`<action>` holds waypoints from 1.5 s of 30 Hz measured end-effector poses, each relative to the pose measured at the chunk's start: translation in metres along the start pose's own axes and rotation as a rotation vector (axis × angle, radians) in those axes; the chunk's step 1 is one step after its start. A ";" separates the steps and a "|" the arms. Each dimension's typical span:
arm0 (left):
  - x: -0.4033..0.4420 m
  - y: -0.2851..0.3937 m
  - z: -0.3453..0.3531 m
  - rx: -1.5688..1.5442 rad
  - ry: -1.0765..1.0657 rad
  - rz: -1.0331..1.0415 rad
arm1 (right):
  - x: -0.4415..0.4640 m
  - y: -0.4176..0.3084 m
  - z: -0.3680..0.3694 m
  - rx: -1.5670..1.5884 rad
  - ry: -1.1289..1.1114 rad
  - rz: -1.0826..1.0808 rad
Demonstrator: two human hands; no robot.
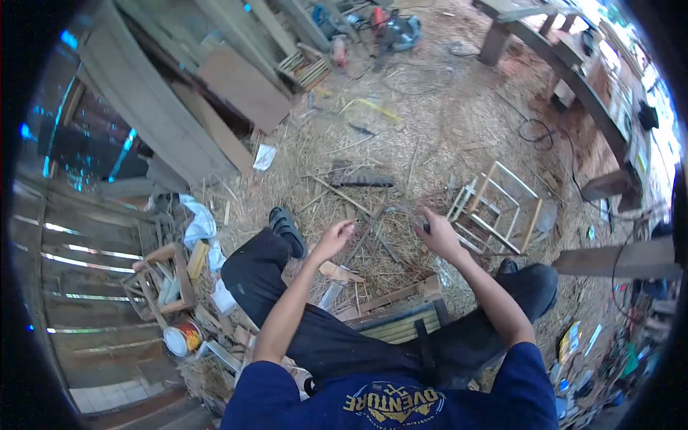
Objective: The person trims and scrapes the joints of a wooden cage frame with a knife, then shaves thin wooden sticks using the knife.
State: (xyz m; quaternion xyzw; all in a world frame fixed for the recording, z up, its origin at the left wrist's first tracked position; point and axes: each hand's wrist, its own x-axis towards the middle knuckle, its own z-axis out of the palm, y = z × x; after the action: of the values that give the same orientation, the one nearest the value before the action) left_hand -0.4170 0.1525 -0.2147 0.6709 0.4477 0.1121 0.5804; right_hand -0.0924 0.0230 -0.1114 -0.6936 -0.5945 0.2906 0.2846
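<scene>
My left hand (335, 239) is held out over the straw-strewn ground, its fingers drawn together; whatever they pinch is too small to name. To the right, my right hand (438, 235) has its index finger extended and its other fingers curled round a small dark thing that I cannot make out. Thin sticks (342, 195) lie on the straw between and beyond the hands. Just right of my right hand stands a small wooden frame (504, 208). A slatted wooden piece (401, 328) is between my legs.
Planks (154, 93) lean at the upper left. A can (183, 338) and a wooden crate frame (166, 276) are at the left. A long beam (580, 89) and a black cable (537, 136) are at the right. Power tools (398, 32) lie at the top.
</scene>
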 end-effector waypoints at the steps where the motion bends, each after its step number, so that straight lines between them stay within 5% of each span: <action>1: -0.003 -0.018 -0.001 -0.051 0.045 -0.087 | -0.001 0.006 0.018 0.026 -0.051 0.046; 5: -0.011 -0.032 0.009 -0.058 0.205 -0.132 | -0.006 0.018 0.097 0.031 -0.213 0.272; 12: -0.012 -0.060 -0.009 -0.153 0.283 -0.200 | 0.028 0.050 0.220 -0.014 -0.364 0.302; 17: 0.008 -0.108 -0.012 -0.253 0.474 -0.210 | 0.090 0.036 0.253 0.018 -0.261 0.441; 23: 0.015 -0.133 0.010 -0.357 0.449 -0.341 | 0.152 0.081 0.299 -0.287 -0.040 0.295; 32: 0.052 -0.164 0.035 -0.508 0.448 -0.344 | 0.141 0.106 0.324 -0.361 -0.241 0.608; 36: 0.054 -0.148 0.042 -0.485 0.370 -0.394 | 0.112 0.113 0.312 -0.210 -0.106 0.304; 39: 0.065 -0.152 0.057 -0.460 0.391 -0.315 | 0.103 0.084 0.269 0.384 -0.202 0.321; 42: 0.076 -0.082 0.042 -0.640 0.302 -0.225 | 0.094 0.036 0.212 0.775 -0.378 0.745; 45: 0.074 -0.013 0.034 -0.785 0.326 -0.180 | 0.082 0.003 0.163 1.014 -0.343 0.710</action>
State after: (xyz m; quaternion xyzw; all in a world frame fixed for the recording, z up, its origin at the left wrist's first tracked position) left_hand -0.3574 0.1824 -0.2637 0.3309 0.5136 0.3271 0.7209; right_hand -0.2007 0.1113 -0.2279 -0.5713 -0.1544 0.7189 0.3646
